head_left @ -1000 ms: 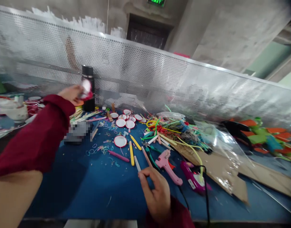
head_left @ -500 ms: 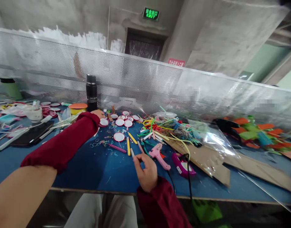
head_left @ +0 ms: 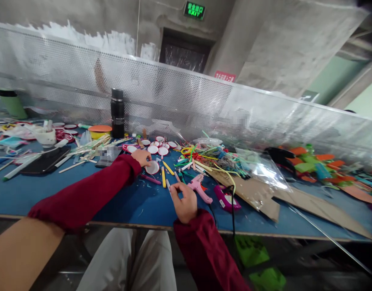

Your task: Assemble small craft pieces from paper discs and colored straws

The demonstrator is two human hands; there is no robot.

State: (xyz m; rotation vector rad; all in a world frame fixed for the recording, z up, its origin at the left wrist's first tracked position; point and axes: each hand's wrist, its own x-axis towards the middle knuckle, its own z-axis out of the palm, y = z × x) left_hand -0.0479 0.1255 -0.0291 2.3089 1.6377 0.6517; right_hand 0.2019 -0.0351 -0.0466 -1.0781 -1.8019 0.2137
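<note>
My left hand [head_left: 142, 157] reaches across the blue table [head_left: 125, 202], its fingers curled over the edge of a white disc with a red rim [head_left: 153, 168]. More such discs [head_left: 158, 149] lie just behind it. My right hand [head_left: 184, 198] rests near the table's front edge, with the fingers pinched on a thin pale stick [head_left: 176, 177]. Yellow and pink sticks [head_left: 163, 177] lie between the two hands. Both arms wear dark red sleeves.
A pink glue gun [head_left: 198, 188] and a magenta one [head_left: 225, 198] with a black cord lie right of my right hand. Beyond are cardboard [head_left: 265, 198], a plastic bag [head_left: 260, 167] and tangled coloured cords [head_left: 210, 159]. A black flask [head_left: 117, 113] stands before the perforated screen [head_left: 180, 97].
My left hand came down from the raised position with a red-and-white piece and now sits on a disc on the table. The right hand stayed by the sticks; the view pulled back.
</note>
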